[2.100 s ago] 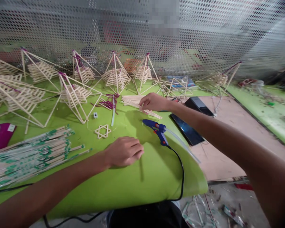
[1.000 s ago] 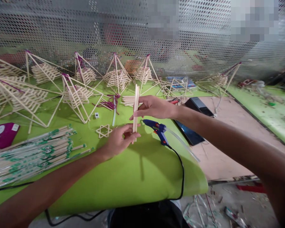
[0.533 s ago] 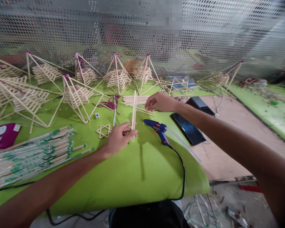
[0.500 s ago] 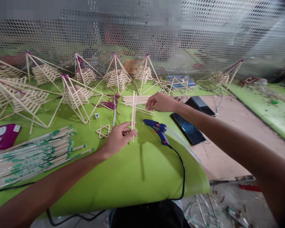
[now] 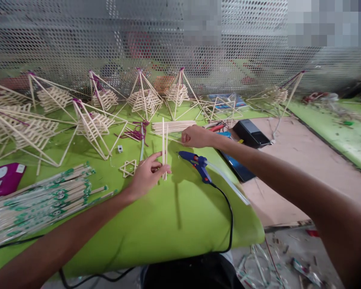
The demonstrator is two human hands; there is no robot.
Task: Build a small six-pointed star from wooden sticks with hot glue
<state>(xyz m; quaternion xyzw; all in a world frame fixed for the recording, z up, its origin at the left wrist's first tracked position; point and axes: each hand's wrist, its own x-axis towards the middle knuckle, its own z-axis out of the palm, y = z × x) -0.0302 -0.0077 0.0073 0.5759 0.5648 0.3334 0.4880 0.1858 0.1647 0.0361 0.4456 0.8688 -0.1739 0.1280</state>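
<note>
My left hand [image 5: 149, 173] is closed around a few pale wooden chopsticks [image 5: 163, 146], held upright above the green tabletop. My right hand [image 5: 195, 136] reaches to the middle of the table, its fingers pinched at the end of a loose chopstick [image 5: 175, 139]; the fingertips are partly hidden. Just beyond lies a pile of chopsticks [image 5: 171, 126]. Between my hands and nearer me rests a blue glue gun [image 5: 195, 159] with a clear glue stick in its back. A small star of sticks [image 5: 128, 169] lies left of my left hand.
Several stick pyramids [image 5: 144, 98] with purple-tied tops line the back, before a perforated metal screen [image 5: 156, 44]. Wrapped chopsticks [image 5: 57, 196] lie at left, near a purple packet [image 5: 6, 176]. Purple string [image 5: 136, 132], a phone [image 5: 237, 166] and a black box [image 5: 251, 133] are also there.
My right hand has come down slightly, to the loose chopsticks, and its fingers have closed. The chopsticks in my left hand now stand a little apart. The view has shifted slightly.
</note>
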